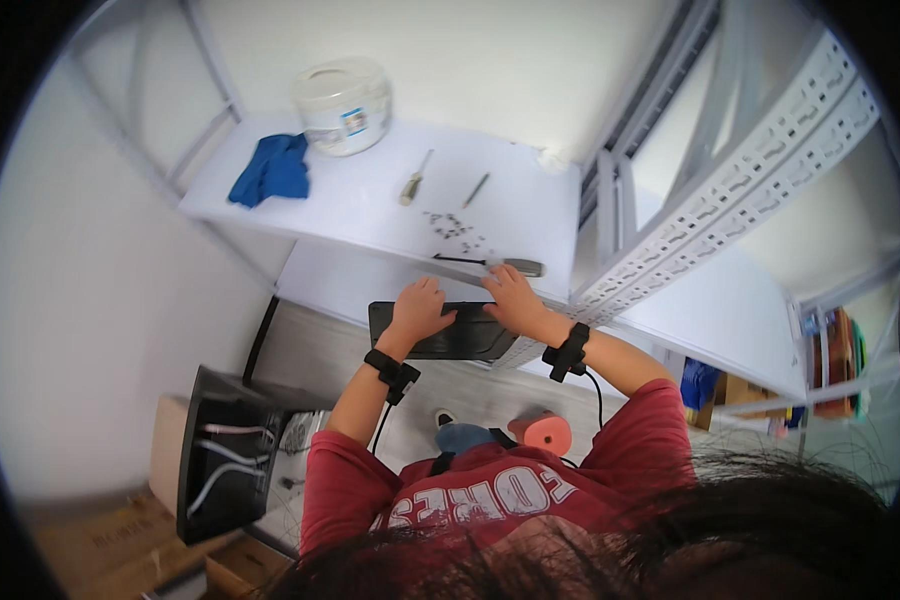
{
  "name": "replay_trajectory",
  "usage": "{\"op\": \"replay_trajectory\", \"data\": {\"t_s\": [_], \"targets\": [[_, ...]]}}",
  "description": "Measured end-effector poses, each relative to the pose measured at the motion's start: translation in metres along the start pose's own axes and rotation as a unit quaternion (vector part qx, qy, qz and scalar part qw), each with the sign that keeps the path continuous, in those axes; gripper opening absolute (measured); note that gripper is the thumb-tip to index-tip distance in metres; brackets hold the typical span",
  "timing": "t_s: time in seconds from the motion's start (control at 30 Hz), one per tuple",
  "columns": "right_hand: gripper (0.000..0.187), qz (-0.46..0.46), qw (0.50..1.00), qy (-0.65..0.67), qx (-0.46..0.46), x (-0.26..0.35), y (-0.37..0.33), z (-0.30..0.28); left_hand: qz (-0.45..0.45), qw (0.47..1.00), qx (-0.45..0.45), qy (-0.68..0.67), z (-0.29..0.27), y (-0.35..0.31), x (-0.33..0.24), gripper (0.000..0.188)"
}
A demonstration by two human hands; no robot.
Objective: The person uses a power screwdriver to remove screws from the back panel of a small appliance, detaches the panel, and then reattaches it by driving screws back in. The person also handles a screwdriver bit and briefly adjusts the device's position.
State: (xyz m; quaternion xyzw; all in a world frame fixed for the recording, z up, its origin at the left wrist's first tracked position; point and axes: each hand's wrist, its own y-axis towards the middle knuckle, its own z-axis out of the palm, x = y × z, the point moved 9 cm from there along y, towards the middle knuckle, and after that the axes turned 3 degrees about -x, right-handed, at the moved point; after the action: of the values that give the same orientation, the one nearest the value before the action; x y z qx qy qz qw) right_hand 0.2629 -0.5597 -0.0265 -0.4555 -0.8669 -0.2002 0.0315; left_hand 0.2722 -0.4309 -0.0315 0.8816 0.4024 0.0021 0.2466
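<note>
A flat black panel (465,340) with rounded corners is between my two hands, at the near edge of the white shelf. My left hand (422,310) grips its far left part, with the thumb across the top face. My right hand (513,300) is closed on its far right part, thumb on the panel and fingers reaching beyond the far edge. Those fingertips lie close to a screwdriver (523,267) with a grey handle and dark shaft; whether they touch it I cannot tell. Beyond it, several small screws (450,225) are scattered on the shelf.
Further back lie another screwdriver (411,188), a slim dark tool (477,190), a blue cloth (275,170) and a white tub (342,107). A perforated metal post (730,170) rises at the right. An open black case with cables (232,450) stands lower left; a pink cylinder (545,434) is below.
</note>
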Motion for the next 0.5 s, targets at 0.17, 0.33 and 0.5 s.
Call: {"op": "replay_trajectory", "data": {"t_s": [0.17, 0.33, 0.5], "targets": [[0.045, -0.142, 0.984, 0.09, 0.061, 0.118, 0.025, 0.03, -0.128, 0.989, -0.045, 0.054, -0.074, -0.077, 0.016, 0.03], [0.035, -0.259, 0.959, 0.116, 0.015, 0.248, 0.034, 0.06, -0.181, 0.956, -0.177, 0.146, -0.172, -0.199, 0.01, 0.031], [0.031, -0.332, 0.929, 0.152, -0.058, 0.399, 0.008, 0.065, -0.243, 0.919, -0.231, 0.207, -0.253, -0.332, -0.016, 0.031]]}}
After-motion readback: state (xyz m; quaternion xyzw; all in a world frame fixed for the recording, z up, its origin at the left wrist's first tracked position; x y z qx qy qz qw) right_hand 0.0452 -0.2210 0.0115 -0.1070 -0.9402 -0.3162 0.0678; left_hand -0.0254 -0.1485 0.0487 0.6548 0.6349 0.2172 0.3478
